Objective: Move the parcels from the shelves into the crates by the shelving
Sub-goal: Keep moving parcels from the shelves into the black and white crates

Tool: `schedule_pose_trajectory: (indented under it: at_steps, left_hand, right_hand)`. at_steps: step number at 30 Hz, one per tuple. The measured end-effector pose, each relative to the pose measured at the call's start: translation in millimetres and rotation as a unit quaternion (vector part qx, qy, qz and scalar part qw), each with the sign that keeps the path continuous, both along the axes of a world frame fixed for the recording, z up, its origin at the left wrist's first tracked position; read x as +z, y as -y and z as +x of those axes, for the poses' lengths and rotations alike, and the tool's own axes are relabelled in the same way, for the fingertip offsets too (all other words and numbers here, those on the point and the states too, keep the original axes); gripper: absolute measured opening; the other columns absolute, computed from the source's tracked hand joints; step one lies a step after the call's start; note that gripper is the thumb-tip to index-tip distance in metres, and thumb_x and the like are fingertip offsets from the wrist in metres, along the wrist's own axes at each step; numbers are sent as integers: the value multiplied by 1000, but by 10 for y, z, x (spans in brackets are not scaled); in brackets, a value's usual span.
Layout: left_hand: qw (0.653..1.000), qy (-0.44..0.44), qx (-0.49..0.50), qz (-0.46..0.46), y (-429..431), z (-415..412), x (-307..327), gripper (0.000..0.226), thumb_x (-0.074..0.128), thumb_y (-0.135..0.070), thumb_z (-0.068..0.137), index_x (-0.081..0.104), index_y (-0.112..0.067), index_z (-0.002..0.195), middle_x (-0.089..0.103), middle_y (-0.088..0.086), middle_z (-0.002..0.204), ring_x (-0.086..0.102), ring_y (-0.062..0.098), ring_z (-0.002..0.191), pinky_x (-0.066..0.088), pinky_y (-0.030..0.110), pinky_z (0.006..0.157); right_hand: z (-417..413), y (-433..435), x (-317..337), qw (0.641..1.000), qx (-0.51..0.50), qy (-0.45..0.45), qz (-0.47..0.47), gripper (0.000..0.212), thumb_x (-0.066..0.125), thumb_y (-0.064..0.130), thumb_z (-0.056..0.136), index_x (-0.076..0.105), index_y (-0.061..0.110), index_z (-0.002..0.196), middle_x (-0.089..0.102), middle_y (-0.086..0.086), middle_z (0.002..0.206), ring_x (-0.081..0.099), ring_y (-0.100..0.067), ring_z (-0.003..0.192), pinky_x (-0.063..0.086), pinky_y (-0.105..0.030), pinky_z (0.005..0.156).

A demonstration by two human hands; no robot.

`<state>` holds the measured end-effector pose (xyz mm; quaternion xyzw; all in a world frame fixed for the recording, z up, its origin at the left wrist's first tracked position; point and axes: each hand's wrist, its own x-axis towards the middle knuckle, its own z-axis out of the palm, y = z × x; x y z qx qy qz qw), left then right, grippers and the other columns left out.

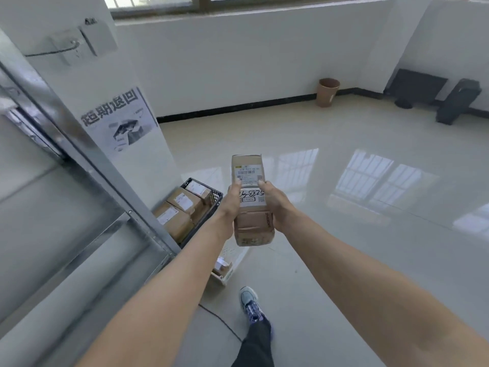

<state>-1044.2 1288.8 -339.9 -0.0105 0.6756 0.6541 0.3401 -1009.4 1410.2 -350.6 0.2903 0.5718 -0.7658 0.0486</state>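
Above and right of the black crate point(215, 197), the parcel point(251, 226) is gripped by its long sides between left hand point(229, 201) and right hand point(276, 205) and judged stiff, light, best held there

Brown parcel point(251, 223), white label point(250, 186); black crate point(211, 197); cream floor point(344, 234).

The room is lit brightly by daylight admitted through the wide window point(238, 2) along the far wall. Pale window-shaped glare is thrown across the glossy cream tiled floor point(344, 133), and shadows are kept faint. The grey metal shelving point(87, 154) at the left is smeared by blur. Straight lines are bowed toward the edges by wide-angle distortion. The label on the brown cardboard parcel point(251, 226) is rendered legibly, though softly.
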Motion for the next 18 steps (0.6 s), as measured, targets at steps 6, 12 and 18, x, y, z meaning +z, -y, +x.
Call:
schedule_pose_trajectory:
  at_steps: [6, 12, 18]
  left_hand:
    - [998, 24, 54, 30, -107, -949, -207, 58, 20, -57, 109, 64, -29, 133, 77, 6, 117, 76, 20, 98, 61, 29, 67]
    - [992, 51, 106, 49, -87, -1623, -359, 57, 24, -61, 106, 66, -33, 132, 75, 5, 120, 72, 28, 112, 55, 54, 100]
    - [979, 73, 176, 78, -50, -2032, -444, 55, 25, -53, 109, 66, -26, 133, 75, 9, 120, 71, 31, 113, 56, 51, 99]
  right_hand:
    - [-1061, -136, -101, 998, 58, 23, 8, 35, 41, 33, 107, 53, 13, 133, 68, -16, 122, 69, -28, 93, 60, -39, 75]
    - [-1831, -117, -179, 993, 107, 37, 28, 31, 43, 34, 107, 53, 15, 129, 68, -13, 123, 69, -26, 95, 58, -38, 76]
    - [-2403, -71, -301, 985, 163, 44, 42, 30, 46, 34, 107, 55, 15, 129, 70, -11, 120, 70, -23, 95, 56, -35, 74]
